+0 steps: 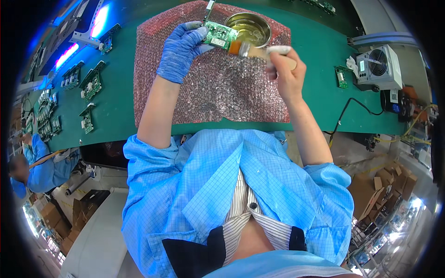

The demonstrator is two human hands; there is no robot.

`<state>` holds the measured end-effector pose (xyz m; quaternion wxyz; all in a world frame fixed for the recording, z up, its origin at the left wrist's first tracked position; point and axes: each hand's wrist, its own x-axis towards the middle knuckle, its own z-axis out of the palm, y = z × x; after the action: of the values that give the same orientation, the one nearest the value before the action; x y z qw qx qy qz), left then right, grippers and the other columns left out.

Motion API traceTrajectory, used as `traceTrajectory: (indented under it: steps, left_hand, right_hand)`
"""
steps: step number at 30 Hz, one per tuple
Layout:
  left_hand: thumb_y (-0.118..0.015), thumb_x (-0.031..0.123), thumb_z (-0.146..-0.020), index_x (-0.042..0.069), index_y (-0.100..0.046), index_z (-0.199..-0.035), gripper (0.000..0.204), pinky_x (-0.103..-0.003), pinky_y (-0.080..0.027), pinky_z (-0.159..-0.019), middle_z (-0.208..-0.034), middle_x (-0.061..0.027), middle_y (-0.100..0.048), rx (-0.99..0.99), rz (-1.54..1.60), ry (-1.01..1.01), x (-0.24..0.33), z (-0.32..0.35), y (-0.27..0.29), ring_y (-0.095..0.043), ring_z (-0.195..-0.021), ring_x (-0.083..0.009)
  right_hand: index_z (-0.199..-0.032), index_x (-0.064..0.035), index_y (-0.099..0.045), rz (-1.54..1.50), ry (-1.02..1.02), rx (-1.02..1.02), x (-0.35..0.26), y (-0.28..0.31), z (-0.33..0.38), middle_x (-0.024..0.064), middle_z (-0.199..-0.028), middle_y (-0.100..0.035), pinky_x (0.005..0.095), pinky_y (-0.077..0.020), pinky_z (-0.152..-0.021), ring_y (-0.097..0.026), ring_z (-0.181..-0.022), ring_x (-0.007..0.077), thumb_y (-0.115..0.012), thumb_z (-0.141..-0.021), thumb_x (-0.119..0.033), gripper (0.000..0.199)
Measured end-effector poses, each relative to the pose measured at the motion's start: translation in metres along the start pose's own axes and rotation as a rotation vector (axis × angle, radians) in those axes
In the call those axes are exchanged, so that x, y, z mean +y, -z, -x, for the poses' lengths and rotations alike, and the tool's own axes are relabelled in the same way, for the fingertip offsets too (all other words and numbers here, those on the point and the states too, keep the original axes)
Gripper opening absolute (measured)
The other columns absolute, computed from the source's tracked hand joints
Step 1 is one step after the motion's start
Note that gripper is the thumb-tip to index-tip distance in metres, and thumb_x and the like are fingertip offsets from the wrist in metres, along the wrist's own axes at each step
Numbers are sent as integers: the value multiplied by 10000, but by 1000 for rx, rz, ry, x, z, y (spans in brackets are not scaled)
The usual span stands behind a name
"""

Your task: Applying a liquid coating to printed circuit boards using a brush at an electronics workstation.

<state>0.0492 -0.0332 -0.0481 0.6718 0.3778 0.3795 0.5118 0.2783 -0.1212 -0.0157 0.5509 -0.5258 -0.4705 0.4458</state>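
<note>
A small green circuit board [219, 35] is gripped by the closed fingers of the gloved left hand [181, 48], held above the far part of a pink bubble-wrap sheet [218, 88]. A brush [259, 50] is clasped in the bare right hand [286, 69], its bristles laid against the board's right edge. Just beyond, a metal bowl [249, 28] of clear liquid is set. More boards [92, 83] are lined up far left on the green table [324, 92], and a small grey fan unit [378, 65] is placed at the right.
</note>
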Motion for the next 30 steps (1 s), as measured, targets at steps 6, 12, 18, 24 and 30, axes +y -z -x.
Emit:
traceTrajectory:
  steps: [6, 12, 18, 24, 30]
  left_hand:
    - [-653, 93, -788, 23, -544, -1053, 295, -333, -566, -741, -982, -113, -594, 38, 18, -20, 4, 0, -3, -612, -906, -223]
    - [-602, 124, -807, -27, -564, -1008, 255, -382, -522, -814, -999, -145, -586, -114, 108, -153, 15, -47, 35, -583, -937, -246]
    - [-670, 173, -759, -10, -581, -997, 313, -311, -496, -714, -991, -124, -601, 242, 108, 207, 37, -172, 161, -583, -886, -212]
    - [-630, 201, -796, 18, -564, -1063, 331, -324, -471, -757, -1038, -107, -602, 521, -1021, 8, 33, -258, 328, -575, -887, -217]
    - [-545, 161, -856, 33, -511, -1181, 350, -336, -451, -833, -1141, -123, -559, 335, -1079, -214, 18, -281, 293, -530, -1038, -204]
  right_hand:
    - [-900, -40, -586, 37, -38, -60, 2, -16, 2, 14, -658, -580, 190, -416, -429, -543, -540, 52, -550, -850, -154, 130]
    - [-894, -48, -587, -25, 57, 6, 12, -11, 3, -6, -640, -563, 189, -407, -455, -497, -522, 36, -533, -859, -154, 124]
    - [-940, -44, -570, -133, -58, 199, 16, 9, 14, -5, -634, -553, 181, -393, -450, -495, -527, 34, -528, -874, -163, 143]
    - [-965, -30, -555, -101, -104, 316, 23, 29, 17, 17, -668, -569, 182, -435, -448, -540, -558, 57, -541, -882, -195, 185]
    - [-949, -20, -547, -144, -67, 357, 24, 27, -6, 26, -665, -570, 181, -425, -430, -539, -541, 62, -539, -887, -202, 193]
